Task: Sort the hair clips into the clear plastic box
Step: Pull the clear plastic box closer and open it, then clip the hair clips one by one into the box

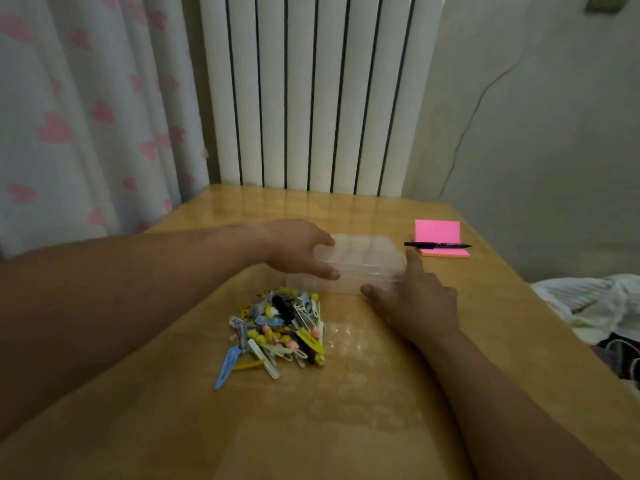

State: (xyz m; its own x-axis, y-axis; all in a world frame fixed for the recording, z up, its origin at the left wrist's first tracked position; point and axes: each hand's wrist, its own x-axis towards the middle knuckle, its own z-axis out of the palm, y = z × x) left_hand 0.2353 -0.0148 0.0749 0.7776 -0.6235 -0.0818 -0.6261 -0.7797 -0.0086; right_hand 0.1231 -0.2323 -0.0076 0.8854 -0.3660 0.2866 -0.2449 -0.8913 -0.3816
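Steady clear rectangular plastic box (346, 284) with gripping left hand (294, 247). Ease lid (362, 244) up with spread right hand (419, 303) touching its corner.

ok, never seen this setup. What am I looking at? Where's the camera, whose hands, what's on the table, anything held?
There is no machine, just a person working bare-handed. The one picture comes from a camera worn on their head, looking forward and down. On the wooden table are a clear plastic box with compartments, apparently closed, a pile of hair clips nearer the person, and a black pen lying across pink sticky notes. The left hand grips the box's left end. The right hand touches its near right corner with straight fingers. No clip is held.
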